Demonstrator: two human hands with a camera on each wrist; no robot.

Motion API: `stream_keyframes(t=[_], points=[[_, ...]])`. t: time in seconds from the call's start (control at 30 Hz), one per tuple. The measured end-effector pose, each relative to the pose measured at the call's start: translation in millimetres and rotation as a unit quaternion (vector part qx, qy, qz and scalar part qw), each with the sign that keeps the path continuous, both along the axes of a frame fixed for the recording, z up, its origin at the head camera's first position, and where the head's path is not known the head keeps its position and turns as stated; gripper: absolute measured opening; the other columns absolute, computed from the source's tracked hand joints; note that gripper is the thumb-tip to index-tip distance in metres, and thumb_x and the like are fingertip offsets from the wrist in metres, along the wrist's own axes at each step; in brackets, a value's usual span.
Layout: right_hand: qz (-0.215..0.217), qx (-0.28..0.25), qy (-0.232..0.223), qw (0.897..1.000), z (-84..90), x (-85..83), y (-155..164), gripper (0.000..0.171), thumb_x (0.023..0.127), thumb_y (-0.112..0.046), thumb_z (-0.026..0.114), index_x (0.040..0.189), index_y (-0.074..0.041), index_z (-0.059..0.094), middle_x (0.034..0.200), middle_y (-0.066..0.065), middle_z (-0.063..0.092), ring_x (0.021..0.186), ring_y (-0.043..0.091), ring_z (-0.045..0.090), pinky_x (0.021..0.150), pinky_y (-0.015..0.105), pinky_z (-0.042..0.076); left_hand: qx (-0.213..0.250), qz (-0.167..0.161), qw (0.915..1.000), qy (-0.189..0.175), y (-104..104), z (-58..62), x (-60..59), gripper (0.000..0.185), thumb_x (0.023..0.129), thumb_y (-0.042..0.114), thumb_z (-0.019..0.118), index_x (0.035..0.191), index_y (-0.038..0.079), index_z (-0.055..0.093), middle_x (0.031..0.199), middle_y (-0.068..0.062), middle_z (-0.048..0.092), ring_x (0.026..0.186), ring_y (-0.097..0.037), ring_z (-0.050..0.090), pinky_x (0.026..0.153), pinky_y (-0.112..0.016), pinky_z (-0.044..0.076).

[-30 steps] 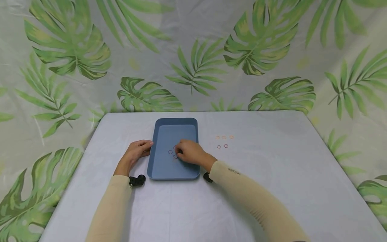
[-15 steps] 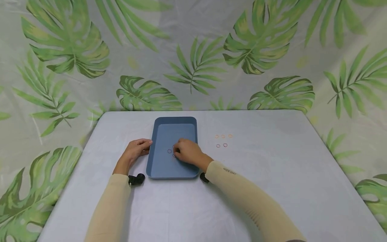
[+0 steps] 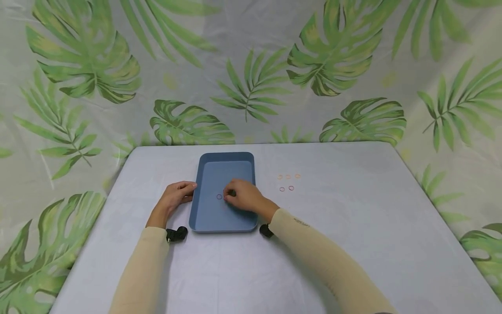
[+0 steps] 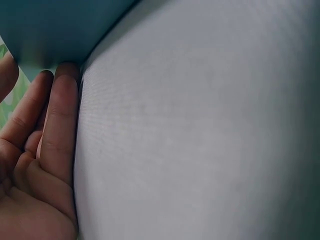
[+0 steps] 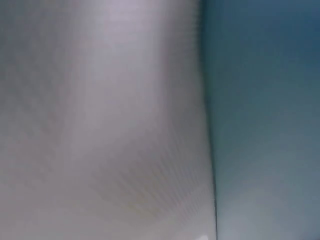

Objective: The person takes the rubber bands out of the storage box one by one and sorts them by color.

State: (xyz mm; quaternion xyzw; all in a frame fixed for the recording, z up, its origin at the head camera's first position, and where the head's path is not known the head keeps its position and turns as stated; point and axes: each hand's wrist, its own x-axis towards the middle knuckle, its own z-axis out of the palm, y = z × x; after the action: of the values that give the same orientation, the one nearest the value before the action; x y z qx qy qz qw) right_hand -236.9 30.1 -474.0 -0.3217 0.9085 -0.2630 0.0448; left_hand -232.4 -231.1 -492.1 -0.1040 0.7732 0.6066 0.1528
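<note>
A blue tray [image 3: 226, 154] lies on the grey table [image 3: 333, 209]. My right hand [image 3: 241, 196] is inside the tray with its fingers bent down onto the floor, next to one small red ring [image 3: 219, 196]. The hand hides whatever lies beneath it, so any ring in its fingertips cannot be seen. My left hand [image 3: 178, 195] rests on the table at the tray's left side. In the left wrist view its straight fingers [image 4: 60, 120] touch the tray wall [image 4: 60, 25]. The right wrist view is blurred, with only tray [image 5: 265, 100] and table [image 5: 100, 100] in it.
Several small orange and red rings [image 3: 288, 176] lie in two rows on the table right of the tray. A black camera [image 3: 177, 234] sits on each wrist. A leaf-print curtain [image 3: 251, 87] hangs behind the table.
My right hand has shifted slightly toward the far side of the tray and now covers two of the three rings seen there before. The left hand has stayed put.
</note>
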Motion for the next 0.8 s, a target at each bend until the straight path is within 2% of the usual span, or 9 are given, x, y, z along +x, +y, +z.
stream_keyframes(t=[0.17,0.27,0.37,0.5,0.57,0.73,0.8], points=[[0.002,-0.103,-0.068,0.992,7.4,-1.4,9,0.008,0.096,-0.019,0.066,0.096,-0.015,0.073,0.099,0.002,0.069,0.084,0.013,0.06,0.073,0.023,0.05,0.004,0.0,1.0,0.0,-1,2.4,0.8,0.053,0.098,0.032,0.063,0.138,-0.002,0.054,0.131,-0.012,0.06,0.098,-0.001,0.06,0.089,-0.019,0.056],[0.006,-0.15,-0.081,0.985,14.2,-0.4,17,0.007,0.096,-0.018,0.066,0.096,-0.015,0.072,0.099,0.003,0.071,0.085,0.014,0.062,0.071,0.022,0.051,0.007,0.0,1.0,0.0,0,3.5,0.4,0.053,0.098,0.031,0.063,0.138,-0.002,0.054,0.132,-0.012,0.06,0.097,-0.001,0.06,0.089,-0.019,0.056],[0.008,-0.185,-0.086,0.979,22.2,1.6,25,0.006,0.096,-0.017,0.066,0.096,-0.014,0.071,0.099,0.003,0.071,0.087,0.016,0.063,0.074,0.027,0.053,0.006,-0.002,1.0,0.002,1,3.6,-0.2,0.052,0.098,0.031,0.064,0.137,-0.001,0.056,0.129,-0.011,0.061,0.096,-0.002,0.061,0.09,-0.021,0.057],[0.009,-0.214,-0.091,0.972,32.5,3.3,38,0.007,0.096,-0.017,0.066,0.097,-0.012,0.07,0.098,0.004,0.07,0.088,0.017,0.063,0.078,0.035,0.056,0.006,-0.006,0.9999,0.01,-2,0.7,-1.9,0.05,0.096,0.034,0.066,0.133,0.0,0.06,0.12,-0.004,0.065,0.097,-0.004,0.062,0.089,-0.022,0.058],[0.008,-0.223,-0.088,0.971,36.7,3.7,46,0.006,0.096,-0.016,0.066,0.098,-0.012,0.07,0.098,0.004,0.069,0.088,0.017,0.062,0.077,0.036,0.056,0.007,-0.006,0.9999,0.009,-3,0.0,-2.1,0.049,0.096,0.034,0.066,0.132,0.001,0.06,0.12,-0.005,0.064,0.101,-0.007,0.062,0.093,-0.025,0.057],[-0.003,-0.222,-0.07,0.973,40.3,1.6,77,0.01,0.097,-0.017,0.065,0.102,-0.009,0.069,0.099,0.005,0.068,0.089,0.014,0.061,0.075,0.031,0.055,0.007,0.0,1.0,0.005,-3,-1.5,-0.2,0.049,0.098,0.031,0.063,0.135,-0.002,0.057,0.125,-0.01,0.063,0.099,-0.006,0.061,0.09,-0.021,0.057],[-0.017,-0.215,-0.067,0.974,40.9,-0.8,89,0.012,0.097,-0.018,0.065,0.104,-0.009,0.069,0.1,0.005,0.068,0.089,0.013,0.062,0.076,0.031,0.055,0.004,0.003,1.0,0.007,-4,-1.2,0.2,0.048,0.098,0.029,0.063,0.134,-0.003,0.057,0.122,-0.008,0.064,0.095,-0.003,0.061,0.085,-0.018,0.057]])
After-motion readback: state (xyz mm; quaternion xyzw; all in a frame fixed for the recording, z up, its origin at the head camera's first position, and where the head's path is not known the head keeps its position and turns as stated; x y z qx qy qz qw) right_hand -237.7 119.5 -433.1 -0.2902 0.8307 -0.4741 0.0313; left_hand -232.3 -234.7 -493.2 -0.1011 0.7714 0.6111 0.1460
